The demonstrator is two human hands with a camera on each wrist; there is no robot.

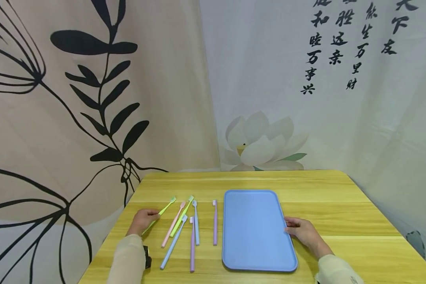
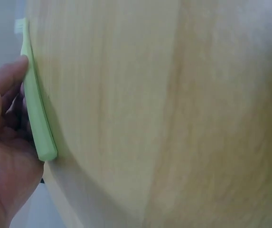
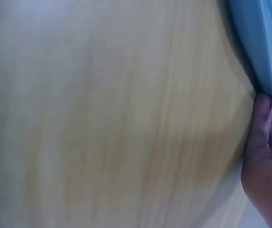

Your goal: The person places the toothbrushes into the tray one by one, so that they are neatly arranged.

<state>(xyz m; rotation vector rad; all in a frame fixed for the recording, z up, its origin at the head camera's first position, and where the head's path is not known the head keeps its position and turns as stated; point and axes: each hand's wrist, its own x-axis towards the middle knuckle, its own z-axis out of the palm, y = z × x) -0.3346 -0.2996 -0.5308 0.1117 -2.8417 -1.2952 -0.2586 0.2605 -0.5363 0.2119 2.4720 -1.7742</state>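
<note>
My left hand [image 1: 144, 221] pinches a yellow-green toothbrush [image 1: 168, 206] at the left side of the table. In the left wrist view the thumb lies along the handle of this toothbrush [image 2: 39, 116], its bristles at the top. With thumb and fingers at the right edge of a blue rectangular tray [image 1: 257, 232], my right hand [image 1: 305, 233] grips the rim. The right wrist view shows the tray's corner [image 3: 257, 38] between thumb and fingers. Right of my left hand lie a pink toothbrush [image 1: 173, 225] and a second yellow-green toothbrush [image 1: 182, 217].
Two blue toothbrushes [image 1: 174, 243] and two purple toothbrushes [image 1: 192, 248] also lie between the left hand and the tray, heads pointing away. The wooden table [image 1: 326, 193] ends at a printed cloth backdrop [image 1: 170, 98].
</note>
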